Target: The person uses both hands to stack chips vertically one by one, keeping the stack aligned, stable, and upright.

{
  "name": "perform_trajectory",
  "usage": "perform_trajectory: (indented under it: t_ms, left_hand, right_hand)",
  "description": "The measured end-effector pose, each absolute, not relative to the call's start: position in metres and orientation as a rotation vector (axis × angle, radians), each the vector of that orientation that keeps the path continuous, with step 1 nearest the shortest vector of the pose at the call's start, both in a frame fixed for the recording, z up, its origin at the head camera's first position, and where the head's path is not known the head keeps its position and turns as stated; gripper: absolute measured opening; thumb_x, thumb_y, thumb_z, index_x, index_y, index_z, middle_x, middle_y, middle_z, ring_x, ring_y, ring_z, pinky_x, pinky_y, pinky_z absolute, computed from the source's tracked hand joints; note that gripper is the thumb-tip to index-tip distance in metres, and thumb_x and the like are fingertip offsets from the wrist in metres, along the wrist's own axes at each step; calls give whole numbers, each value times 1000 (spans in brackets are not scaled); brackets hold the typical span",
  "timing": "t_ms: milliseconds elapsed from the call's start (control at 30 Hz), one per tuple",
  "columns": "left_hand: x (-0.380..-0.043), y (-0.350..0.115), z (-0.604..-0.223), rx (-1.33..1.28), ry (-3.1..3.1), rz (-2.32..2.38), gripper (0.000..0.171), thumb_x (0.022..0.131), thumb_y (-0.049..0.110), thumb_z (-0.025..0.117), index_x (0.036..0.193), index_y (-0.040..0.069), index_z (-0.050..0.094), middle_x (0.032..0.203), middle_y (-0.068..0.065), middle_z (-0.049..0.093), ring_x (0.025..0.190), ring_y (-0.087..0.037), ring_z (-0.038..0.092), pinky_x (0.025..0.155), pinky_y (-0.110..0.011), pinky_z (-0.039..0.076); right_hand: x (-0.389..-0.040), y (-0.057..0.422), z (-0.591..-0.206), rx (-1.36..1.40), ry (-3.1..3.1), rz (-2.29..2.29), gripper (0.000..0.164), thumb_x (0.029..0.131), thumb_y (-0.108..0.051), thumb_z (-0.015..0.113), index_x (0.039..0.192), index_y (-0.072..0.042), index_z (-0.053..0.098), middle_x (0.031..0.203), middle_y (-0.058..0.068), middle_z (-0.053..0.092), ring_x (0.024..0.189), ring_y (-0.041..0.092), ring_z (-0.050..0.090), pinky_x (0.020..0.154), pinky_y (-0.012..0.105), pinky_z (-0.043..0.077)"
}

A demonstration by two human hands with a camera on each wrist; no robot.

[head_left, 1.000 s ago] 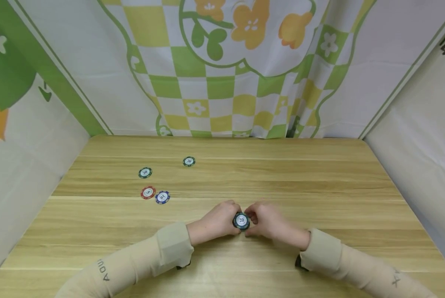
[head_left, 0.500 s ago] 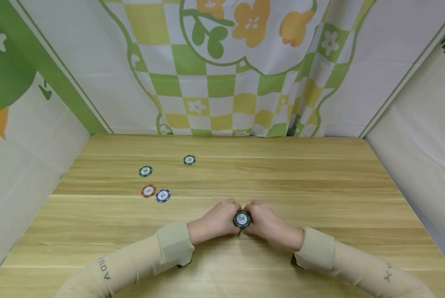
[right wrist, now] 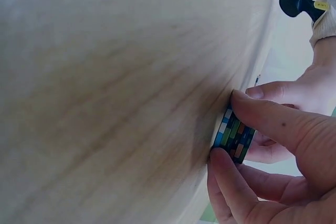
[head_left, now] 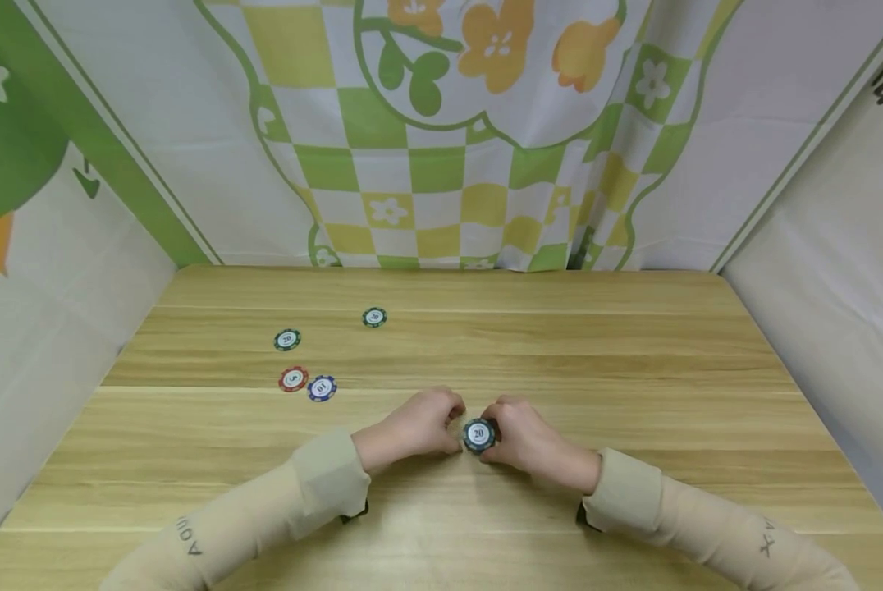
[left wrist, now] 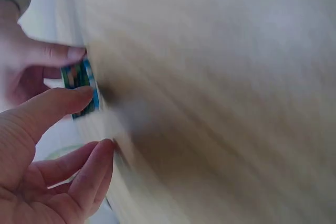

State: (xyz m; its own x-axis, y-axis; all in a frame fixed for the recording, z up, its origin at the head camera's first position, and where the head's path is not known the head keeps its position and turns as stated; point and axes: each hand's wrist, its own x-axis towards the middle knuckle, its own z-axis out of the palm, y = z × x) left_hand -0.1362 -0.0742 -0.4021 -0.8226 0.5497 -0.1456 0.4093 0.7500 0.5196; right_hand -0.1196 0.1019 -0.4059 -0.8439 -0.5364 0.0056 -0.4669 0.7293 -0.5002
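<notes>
A short stack of poker chips (head_left: 479, 436) stands on the table near the front, a dark green "20" chip on top. My right hand (head_left: 528, 442) pinches the stack from the right; in the right wrist view its thumb and fingertips press the edges of the stacked chips (right wrist: 232, 136), whose blue, green and dark rims show. My left hand (head_left: 421, 425) is just left of the stack, thumb and fingers spread apart with nothing between them. In the left wrist view its thumb overlaps the stack (left wrist: 76, 76).
Flat on the wooden table (head_left: 633, 353), toward the back left, lie a red "5" chip (head_left: 293, 379), a blue "10" chip (head_left: 322, 388) and two green "20" chips, one left (head_left: 287, 340) and one farther back (head_left: 374, 318). A checked curtain (head_left: 441, 180) hangs behind.
My right hand has closed in on the stack and now grips it. My left hand has let go of the stack and drawn back slightly to the left.
</notes>
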Motion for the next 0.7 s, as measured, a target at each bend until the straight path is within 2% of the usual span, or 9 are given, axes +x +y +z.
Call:
perform_trajectory:
  t_ms: [200, 400, 700]
  left_hand:
    - [-149, -89, -397, 671, 2697, 668, 38, 70, 10, 72, 105, -1, 61, 84, -4, 56, 74, -15, 49, 72, -31, 45]
    - [-163, -106, -395, 623, 2753, 729, 34, 76, 8, 67, 108, -3, 59, 98, -12, 61, 89, -22, 57, 81, -35, 47]
    - [-185, -130, -390, 648, 2824, 744, 34, 80, 7, 63, 111, -6, 57, 107, -19, 61, 96, -31, 57, 83, -40, 47]
  right_hand:
    - [-119, 102, -404, -802, 2789, -732, 38, 60, -11, 83, 89, 5, 64, 77, 4, 54, 67, 11, 48, 57, 23, 43]
    - [-119, 101, -405, -827, 2792, -726, 38, 61, -12, 83, 89, 5, 64, 76, 3, 54, 66, 11, 47, 57, 21, 42]
    - [-119, 101, -407, -831, 2785, -735, 39, 61, -11, 83, 90, 6, 64, 75, 4, 53, 66, 11, 46, 57, 21, 42]
